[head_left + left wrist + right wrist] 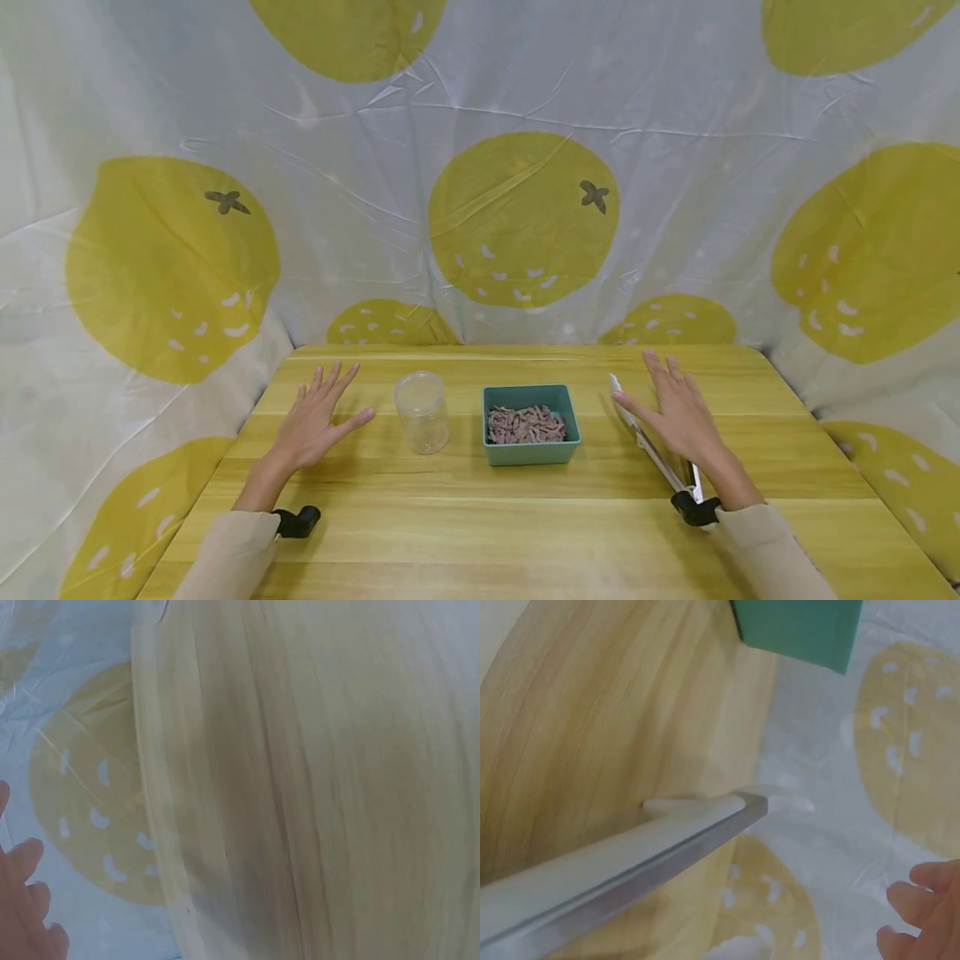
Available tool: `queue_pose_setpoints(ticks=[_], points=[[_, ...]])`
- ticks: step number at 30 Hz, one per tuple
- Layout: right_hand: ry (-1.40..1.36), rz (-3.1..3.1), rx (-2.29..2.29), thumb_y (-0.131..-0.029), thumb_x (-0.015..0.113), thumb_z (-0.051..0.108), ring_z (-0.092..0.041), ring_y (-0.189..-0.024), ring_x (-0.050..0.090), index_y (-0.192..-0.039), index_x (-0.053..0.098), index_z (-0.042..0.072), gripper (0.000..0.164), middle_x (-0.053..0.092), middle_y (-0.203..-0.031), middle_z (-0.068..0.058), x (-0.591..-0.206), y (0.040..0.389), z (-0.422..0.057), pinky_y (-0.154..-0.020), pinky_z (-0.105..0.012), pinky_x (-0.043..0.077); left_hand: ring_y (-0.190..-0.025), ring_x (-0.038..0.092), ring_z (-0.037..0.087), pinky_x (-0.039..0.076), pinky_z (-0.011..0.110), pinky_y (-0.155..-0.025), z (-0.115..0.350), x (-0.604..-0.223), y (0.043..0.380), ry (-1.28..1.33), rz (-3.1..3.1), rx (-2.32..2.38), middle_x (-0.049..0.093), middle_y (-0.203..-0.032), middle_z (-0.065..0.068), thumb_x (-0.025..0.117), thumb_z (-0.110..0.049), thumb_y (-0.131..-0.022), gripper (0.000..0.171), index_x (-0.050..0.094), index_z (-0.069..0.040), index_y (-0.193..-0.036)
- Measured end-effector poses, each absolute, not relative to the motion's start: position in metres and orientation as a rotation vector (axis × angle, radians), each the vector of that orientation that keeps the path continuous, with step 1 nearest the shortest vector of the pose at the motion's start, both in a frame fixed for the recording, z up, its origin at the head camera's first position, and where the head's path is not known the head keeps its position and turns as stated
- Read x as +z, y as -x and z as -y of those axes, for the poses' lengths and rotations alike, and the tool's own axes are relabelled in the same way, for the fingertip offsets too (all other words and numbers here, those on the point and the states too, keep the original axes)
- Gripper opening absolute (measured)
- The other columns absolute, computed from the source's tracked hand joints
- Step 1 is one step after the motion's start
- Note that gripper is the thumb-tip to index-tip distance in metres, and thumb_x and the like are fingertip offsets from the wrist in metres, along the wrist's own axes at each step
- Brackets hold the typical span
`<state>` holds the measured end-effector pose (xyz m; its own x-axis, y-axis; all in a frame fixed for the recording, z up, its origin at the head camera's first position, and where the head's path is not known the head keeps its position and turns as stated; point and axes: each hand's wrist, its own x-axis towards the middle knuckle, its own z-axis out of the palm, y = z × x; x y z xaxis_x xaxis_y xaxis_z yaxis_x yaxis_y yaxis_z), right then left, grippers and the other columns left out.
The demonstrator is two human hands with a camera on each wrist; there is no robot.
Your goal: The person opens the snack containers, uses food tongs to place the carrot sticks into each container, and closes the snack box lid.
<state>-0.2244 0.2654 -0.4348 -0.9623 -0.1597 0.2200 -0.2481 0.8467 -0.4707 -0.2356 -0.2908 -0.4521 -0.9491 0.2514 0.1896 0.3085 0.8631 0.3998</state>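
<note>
My left hand (311, 425) hovers over the left of the table, fingers spread and holding nothing. To its right stands a clear round jar (422, 417), apart from the thumb. A green rectangular tub (531, 454) sits near the middle, with a heap of pinkish-brown shredded strips (527, 425) inside. On the right, my right hand (682, 417) is spread above a pair of tongs (658, 460), overlapping them in the head view. The tongs have metal arms and whitish ends; one arm (630, 870) crosses the right wrist view. Nothing is in the right hand.
The wooden table (465, 533) runs back to a hanging cloth (675, 217) printed with large yellow fruit. More of this cloth hangs along both sides. A black wrist mount (298, 522) sits at the left cuff, another mount (696, 508) at the right, close to the tongs.
</note>
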Motion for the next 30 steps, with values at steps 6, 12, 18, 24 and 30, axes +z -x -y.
queue_pose_setpoints(ticks=[6, 12, 18, 24, 30], points=[[-0.358, 2.835, 0.799, -0.099, 0.052, 0.058, -0.039, -0.150, 0.001, -0.160, 0.010, 0.007, 0.090, 0.016, -0.163, -0.019, -0.429, 0.225, -0.256, -0.119, -0.058, 0.002, -0.148, -0.007, 0.044, 0.000, 0.069, -0.113, 0.287, -0.453, 0.237, 0.471, 2.884, -0.774, 0.005, -0.165, 0.018, 0.055, -0.053, -0.098, 0.082, 0.014, -0.022, -0.162], [-0.380, 2.833, 0.846, -0.099, 0.051, 0.057, -0.039, -0.150, 0.004, -0.161, 0.012, 0.008, 0.088, 0.017, -0.163, -0.018, -0.422, 0.225, -0.245, -0.117, -0.062, 0.006, -0.149, -0.008, 0.041, -0.004, 0.064, -0.116, 0.283, -0.457, 0.238, 0.545, 2.814, -0.952, 0.007, -0.165, 0.017, 0.058, -0.044, -0.099, 0.081, 0.013, -0.020, -0.162], [-0.383, 2.807, 1.000, -0.099, 0.053, 0.055, -0.043, -0.149, 0.006, -0.162, 0.012, 0.016, 0.084, 0.012, -0.164, -0.019, -0.419, 0.223, -0.232, -0.109, -0.074, 0.012, -0.150, -0.008, 0.037, -0.006, 0.063, -0.115, 0.277, -0.462, 0.236, 0.584, 2.745, -1.126, 0.010, -0.166, 0.011, 0.061, -0.037, -0.099, 0.080, 0.014, -0.019, -0.162], [-0.405, 2.752, 1.119, -0.099, 0.055, 0.054, -0.040, -0.149, 0.012, -0.161, 0.017, 0.018, 0.082, 0.015, -0.164, -0.016, -0.418, 0.223, -0.217, -0.111, -0.070, 0.019, -0.149, -0.003, 0.042, 0.006, 0.080, -0.104, 0.270, -0.467, 0.233, 0.572, 2.709, -1.341, 0.007, -0.166, 0.011, 0.065, -0.030, -0.097, 0.083, 0.012, -0.030, -0.161], [-0.431, 2.703, 1.167, -0.099, 0.055, 0.054, -0.039, -0.147, 0.022, -0.160, 0.021, 0.021, 0.078, 0.023, -0.163, -0.012, -0.415, 0.224, -0.204, -0.112, -0.066, 0.023, -0.150, 0.004, 0.040, 0.009, 0.078, -0.106, 0.254, -0.468, 0.231, 0.638, 2.626, -1.575, 0.011, -0.166, 0.011, 0.069, -0.020, -0.095, 0.088, 0.011, -0.030, -0.161]])
